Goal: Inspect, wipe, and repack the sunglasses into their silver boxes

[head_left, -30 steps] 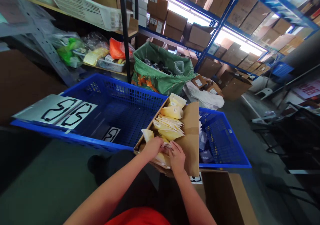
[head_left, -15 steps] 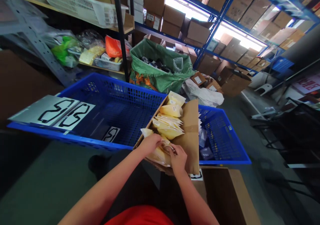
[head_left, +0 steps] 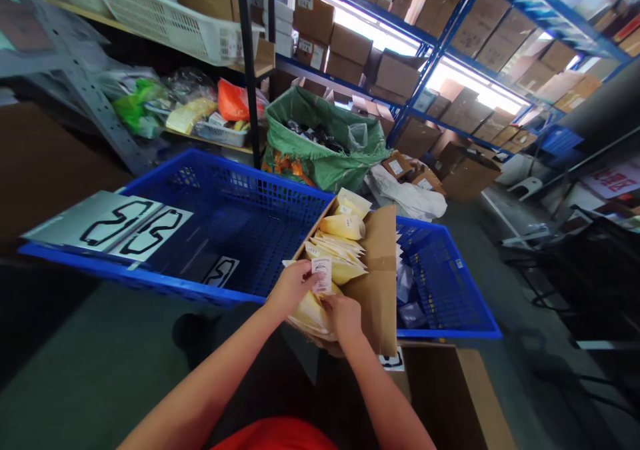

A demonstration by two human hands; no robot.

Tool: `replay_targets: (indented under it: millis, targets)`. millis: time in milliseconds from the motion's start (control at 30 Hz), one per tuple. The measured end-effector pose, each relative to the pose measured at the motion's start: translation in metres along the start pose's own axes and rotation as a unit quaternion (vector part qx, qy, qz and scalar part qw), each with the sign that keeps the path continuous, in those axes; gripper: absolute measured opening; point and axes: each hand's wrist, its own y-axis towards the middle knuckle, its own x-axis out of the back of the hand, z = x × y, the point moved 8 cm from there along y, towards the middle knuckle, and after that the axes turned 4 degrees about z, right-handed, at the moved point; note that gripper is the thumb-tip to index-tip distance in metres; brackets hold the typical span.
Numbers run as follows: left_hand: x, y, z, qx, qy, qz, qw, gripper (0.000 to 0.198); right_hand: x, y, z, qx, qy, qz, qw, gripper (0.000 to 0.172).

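A cardboard box [head_left: 383, 263] full of yellowish padded envelopes [head_left: 345, 227] rests across the blue crates in front of me. My left hand [head_left: 291, 289] is closed, pinching a small white printed label [head_left: 323, 275] upright above the envelopes. Lower and to the right, my right hand [head_left: 344, 315] is closed over the nearest envelope [head_left: 310, 313], its fingertips at that envelope's upper part. The fingertips of that hand are partly hidden, and the print on the label is too small to read.
A blue crate [head_left: 165, 280] with white sheets bearing black cable-like outlines [head_left: 150, 233] lies left; another blue crate [head_left: 450, 283] holds small bags. Beyond stand a green woven sack [head_left: 320, 150] and shelves of boxes [head_left: 350, 43]. An open carton [head_left: 450, 397] sits at lower right.
The small label now stands raised and visible in my left hand. My right hand has moved slightly left and down, onto the nearest envelope. The view has shifted a little.
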Motion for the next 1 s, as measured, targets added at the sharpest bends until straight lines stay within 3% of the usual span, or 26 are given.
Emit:
replay_targets:
  millis: [100, 233, 367, 467, 667, 833, 900, 1000]
  targets:
    - [0.022, -0.015, 0.002, 0.023, -0.087, -0.037, 0.995, 0.04, -0.006, 0.011, 0.004, -0.011, -0.037, 0.042, 0.998, 0.029]
    - [0.053, -0.045, 0.001, 0.046, -0.185, -0.094, 0.977, 0.056, 0.003, 0.009, 0.009, -0.001, -0.057, 0.044, 0.997, 0.03]
    - [0.078, -0.069, 0.0, 0.065, -0.241, -0.138, 0.959, 0.054, 0.029, -0.01, 0.014, 0.029, -0.051, -0.009, 0.998, 0.017]
    - [0.089, -0.081, 0.002, 0.077, -0.261, -0.165, 0.948, 0.053, 0.044, -0.019, 0.018, 0.035, -0.036, -0.068, 0.996, 0.018]
    - [0.096, -0.098, 0.009, 0.09, -0.272, -0.184, 0.94, 0.053, 0.041, 0.001, 0.032, 0.043, -0.014, -0.109, 0.993, 0.018]
    - [0.102, -0.113, 0.017, 0.091, -0.25, -0.162, 0.95, 0.052, 0.041, 0.011, 0.032, 0.017, -0.008, -0.114, 0.993, 0.014]
    - [0.095, -0.109, 0.021, 0.088, -0.233, -0.136, 0.959, 0.049, 0.042, 0.011, 0.031, 0.007, -0.004, -0.114, 0.993, 0.013]
    - [0.068, -0.081, 0.024, 0.09, -0.197, -0.077, 0.973, 0.04, 0.04, 0.014, 0.031, 0.004, 0.0, -0.104, 0.995, 0.016]
